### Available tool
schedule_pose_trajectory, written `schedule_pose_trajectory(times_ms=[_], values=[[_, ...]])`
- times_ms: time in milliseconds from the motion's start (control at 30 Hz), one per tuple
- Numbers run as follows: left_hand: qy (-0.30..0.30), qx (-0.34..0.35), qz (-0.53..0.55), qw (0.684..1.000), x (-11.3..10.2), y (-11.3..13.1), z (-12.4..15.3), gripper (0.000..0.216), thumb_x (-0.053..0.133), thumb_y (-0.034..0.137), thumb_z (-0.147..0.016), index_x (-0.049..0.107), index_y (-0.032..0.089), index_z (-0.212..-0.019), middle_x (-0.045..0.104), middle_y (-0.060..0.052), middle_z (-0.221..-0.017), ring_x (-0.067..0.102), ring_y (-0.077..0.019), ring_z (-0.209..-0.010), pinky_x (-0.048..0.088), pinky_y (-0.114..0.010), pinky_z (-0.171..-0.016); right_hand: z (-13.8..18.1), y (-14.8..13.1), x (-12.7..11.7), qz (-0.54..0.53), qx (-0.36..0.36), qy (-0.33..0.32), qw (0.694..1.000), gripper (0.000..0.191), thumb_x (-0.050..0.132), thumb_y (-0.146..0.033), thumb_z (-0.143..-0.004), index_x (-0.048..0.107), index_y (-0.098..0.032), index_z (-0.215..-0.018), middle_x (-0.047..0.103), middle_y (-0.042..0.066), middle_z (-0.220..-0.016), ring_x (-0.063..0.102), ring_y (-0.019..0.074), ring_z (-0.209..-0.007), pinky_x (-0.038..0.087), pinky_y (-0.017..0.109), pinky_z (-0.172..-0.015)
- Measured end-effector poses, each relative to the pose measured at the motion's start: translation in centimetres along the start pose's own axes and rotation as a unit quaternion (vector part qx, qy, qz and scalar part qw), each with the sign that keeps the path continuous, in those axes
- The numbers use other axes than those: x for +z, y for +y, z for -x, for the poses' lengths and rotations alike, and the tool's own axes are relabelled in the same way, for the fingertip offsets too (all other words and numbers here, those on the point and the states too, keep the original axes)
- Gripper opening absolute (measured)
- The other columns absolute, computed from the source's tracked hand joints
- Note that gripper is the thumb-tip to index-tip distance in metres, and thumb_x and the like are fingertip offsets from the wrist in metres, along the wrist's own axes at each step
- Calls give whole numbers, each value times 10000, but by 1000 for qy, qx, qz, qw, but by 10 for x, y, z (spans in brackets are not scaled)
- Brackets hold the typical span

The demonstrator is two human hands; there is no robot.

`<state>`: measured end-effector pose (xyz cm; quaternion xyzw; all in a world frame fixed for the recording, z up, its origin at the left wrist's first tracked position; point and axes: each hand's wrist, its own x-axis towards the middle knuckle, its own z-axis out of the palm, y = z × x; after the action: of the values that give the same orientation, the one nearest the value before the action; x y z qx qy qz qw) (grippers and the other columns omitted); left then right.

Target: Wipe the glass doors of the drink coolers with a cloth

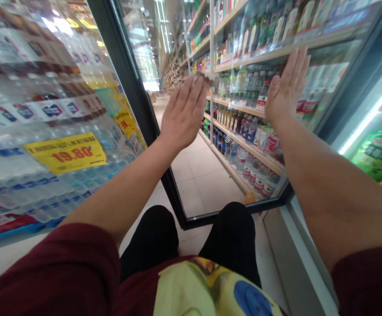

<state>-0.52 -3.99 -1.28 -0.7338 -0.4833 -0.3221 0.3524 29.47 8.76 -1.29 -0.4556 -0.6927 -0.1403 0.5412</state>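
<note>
An open glass door with a black frame stands in front of me, and shelves of drinks show through its pane. My left hand lies with its fingers stretched over a crumpled, pale reddish cloth at the glass. Only a small edge of that cloth shows past the fingertips. My right hand is raised to the right part of the pane, palm towards the glass, fingers straight and with nothing in them. Whether its palm touches the pane is hard to tell.
Stacked packs of bottled drinks stand close on the left, with a yellow price sign. At the right are a lit cooler with a green package and its grey base. Pale tiled floor runs along the aisle.
</note>
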Motion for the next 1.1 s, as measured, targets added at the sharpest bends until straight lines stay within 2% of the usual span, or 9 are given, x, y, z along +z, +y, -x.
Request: schedule_pose_trajectory(times_ms=[167, 333, 400, 500, 567, 767, 933, 1000, 1100], values=[[173, -71, -48, 981, 3, -23, -28, 750, 336, 314, -1081, 3, 154, -1734, -197, 167, -1749, -240, -241, -1642, -258, -539, -1349, -1, 0, 1, 18, 4, -7, 1000, 667, 202, -420, -1184, 63, -108, -1757, 14, 120, -1826, -21, 188, -1690, 79, 464, -1340], [-13, 53, 27, 998, 5, 16, -24, 655, 186, 295, -1091, 195, 277, -1746, 162, 132, -1781, -7, -165, -1676, -26, -470, -1410, 0, -1, 0, 37, 11, -15, 999, 660, 202, -403, -1186, 51, -109, -1757, 4, 126, -1823, -33, 159, -1689, 93, 466, -1339], [-6, 55, 25, 998, 2, 21, -30, 644, 218, 300, -1091, 264, 285, -1733, 200, 122, -1775, 34, -174, -1675, 5, -458, -1411, 1, -2, -2, 31, 7, -15, 999, 662, 204, -411, -1186, 60, -106, -1756, 14, 125, -1823, -27, 163, -1690, 97, 470, -1338], [91, 1, 15, 996, 3, 17, -46, 725, 385, 304, -1050, 200, 253, -1749, 81, 140, -1784, -80, -229, -1674, -88, -517, -1399, 3, -3, -4, 17, 0, -7, 1000, 663, 203, -432, -1184, 74, -120, -1755, 35, 111, -1825, -23, 148, -1687, 87, 462, -1339], [111, -12, 21, 994, 13, 20, -49, 781, 416, 274, -1018, 160, 272, -1757, 70, 157, -1781, -131, -227, -1666, -105, -532, -1394, 3, -2, -5, 14, 2, -15, 1000, 668, 197, -431, -1181, 61, -119, -1756, 19, 112, -1826, -35, 149, -1686, 72, 462, -1340], [-63, 111, 41, 991, 32, 49, -38, 734, 356, 206, -1005, 282, 330, -1725, 287, 106, -1755, 154, -207, -1665, 70, -514, -1408, 1, 0, -9, 22, 5, -50, 998, 704, 172, -459, -1171, 18, -101, -1757, -38, 114, -1826, -50, 226, -1693, 76, 479, -1342], [88, 15, -14, 996, 12, 50, -57, 694, 362, 250, -1016, 356, 260, -1709, 289, 50, -1761, 139, -250, -1670, 80, -498, -1394, 2, -2, -13, 36, 9, -70, 997, 715, 134, -466, -1164, -8, -91, -1756, -70, 116, -1824, -75, 221, -1692, 63, 486, -1347], [59, 13, -32, 998, 18, 59, -51, 734, 427, 276, -1001, 304, 269, -1725, 286, 49, -1765, 125, -239, -1672, 81, -468, -1395, 3, -1, -12, 44, 10, -74, 996, 716, 115, -469, -1161, -17, -93, -1756, -78, 113, -1824, -85, 216, -1691, 67, 480, -1348], [-63, 96, -22, 993, 40, 76, -28, 793, 468, 280, -994, 203, 253, -1740, 251, 31, -1780, 113, -199, -1671, 69, -460, -1403, 2, 0, -10, 43, 10, -65, 997, 716, 119, -493, -1160, -2, -120, -1759, -62, 97, -1827, -74, 202, -1690, 80, 488, -1348]])
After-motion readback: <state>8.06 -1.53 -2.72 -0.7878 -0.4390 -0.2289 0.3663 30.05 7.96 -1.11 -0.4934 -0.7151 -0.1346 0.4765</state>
